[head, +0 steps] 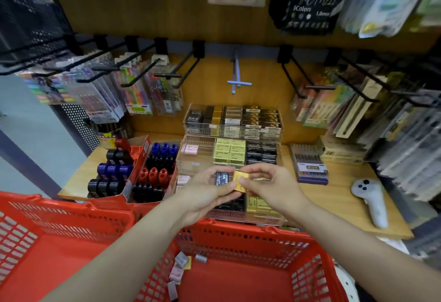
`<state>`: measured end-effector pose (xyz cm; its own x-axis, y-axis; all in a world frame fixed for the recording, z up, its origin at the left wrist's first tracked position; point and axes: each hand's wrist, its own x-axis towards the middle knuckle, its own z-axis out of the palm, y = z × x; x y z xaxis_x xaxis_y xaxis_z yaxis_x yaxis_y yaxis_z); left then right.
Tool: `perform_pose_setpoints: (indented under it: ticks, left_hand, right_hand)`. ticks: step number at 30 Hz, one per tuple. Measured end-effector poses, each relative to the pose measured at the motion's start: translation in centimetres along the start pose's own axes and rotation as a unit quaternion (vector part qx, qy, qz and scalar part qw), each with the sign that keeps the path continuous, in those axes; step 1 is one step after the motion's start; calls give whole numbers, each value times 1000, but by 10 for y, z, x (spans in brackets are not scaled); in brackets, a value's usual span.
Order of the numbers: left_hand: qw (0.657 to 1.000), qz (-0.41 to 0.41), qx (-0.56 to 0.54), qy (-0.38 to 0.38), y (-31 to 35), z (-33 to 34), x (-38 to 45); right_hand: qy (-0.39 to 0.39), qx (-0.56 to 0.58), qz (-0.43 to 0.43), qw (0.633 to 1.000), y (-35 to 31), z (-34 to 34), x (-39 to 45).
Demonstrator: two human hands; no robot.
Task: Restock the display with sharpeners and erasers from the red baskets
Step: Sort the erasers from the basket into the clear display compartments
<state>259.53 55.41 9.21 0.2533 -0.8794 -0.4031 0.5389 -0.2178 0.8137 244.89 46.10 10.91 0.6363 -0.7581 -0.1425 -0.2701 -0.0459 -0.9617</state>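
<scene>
My left hand (205,189) holds a black eraser (223,178) above the clear acrylic display tray (198,156). My right hand (267,182) pinches a gold-wrapped eraser (241,181) right beside it. Both hands hover over the tray's front compartments, which hold black erasers (230,205) and yellow erasers (257,203). Farther back are pink erasers (189,149), yellow ones (229,151) and black ones (261,153). Below my arms, a red basket (238,237) holds several loose erasers (182,262) in its left corner. A second red basket (59,218) is at the left. Sharpeners (155,175) fill red cardboard boxes.
A second sharpener box (111,172) stands left of the first on the wooden shelf (341,194). A white controller (370,200) and a pen box (310,168) lie at the right. A rear acrylic case (232,120) holds boxed goods. Black hooks with pen packs (133,91) hang above.
</scene>
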Motion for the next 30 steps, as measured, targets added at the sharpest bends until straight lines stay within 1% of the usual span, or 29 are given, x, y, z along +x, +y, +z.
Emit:
perform_pose_setpoints:
  ticks: [2,4,5,6,9,11,12,13,14,16,18,19,21,23,24,25,26,27,28,29,30]
  left_hand:
    - [1000,3,-18,4,1,2,0]
    - [999,11,-43,10,4,0,-1]
    - [999,15,-42,11,6,-1,-1]
    - [999,19,-25,13,6,-2,-3]
    - [996,24,80,40,4,-2,-4]
    - [994,29,87,52,2,2,-2]
    - [996,31,69,52,1,5,-1]
    - [997,33,44,54,0,9,0]
    - [997,34,17,62,0,13,1]
    - [995,25,-33,87,1,23,4]
    - [994,12,-61,93,0,35,11]
    - [993,5,-71,90,-1,41,14]
    - [992,-9,-86,90,-3,52,20]
    - [991,-7,-99,88,-3,56,25]
    - [993,4,-76,86,-3,57,28]
    - [996,27,-1,88,-3,55,32]
    - [984,65,136,97,-1,52,37]
    - [939,114,306,113,0,45,40]
    - [864,168,459,120,1,39,46]
    - [790,210,566,111,2,33,49]
    - [736,224,633,86,1,28,55]
  right_hand:
    - [35,20,29,999,0,0,1]
    - [48,125,86,987,-3,-2,3]
    - [48,184,117,975,-3,-3,4]
    - [52,216,143,964,-3,-3,5]
    - [38,235,202,950,0,-6,4]
    - [3,204,220,954,3,-7,1]
    - [-8,146,206,968,6,-8,0]
    - [-9,62,172,983,7,-9,-1]
    - [2,-26,119,993,8,-9,-3]
    - [30,-147,-21,988,11,-10,-4]
    - [58,-203,-119,970,12,-14,-4]
    - [78,-221,-145,961,12,-18,-3]
    - [105,-242,-170,950,15,-26,0]
    - [98,-275,-190,938,17,-34,4]
    - [88,-303,-200,928,19,-39,7]
    - [81,-333,-206,917,21,-45,13]
    - [84,-360,-202,907,23,-52,20]
    - [95,-381,-185,901,24,-59,26]
    - [109,-394,-158,899,25,-67,35]
    - [117,-403,-126,899,25,-74,41]
    - [115,-411,-96,899,26,-79,48]
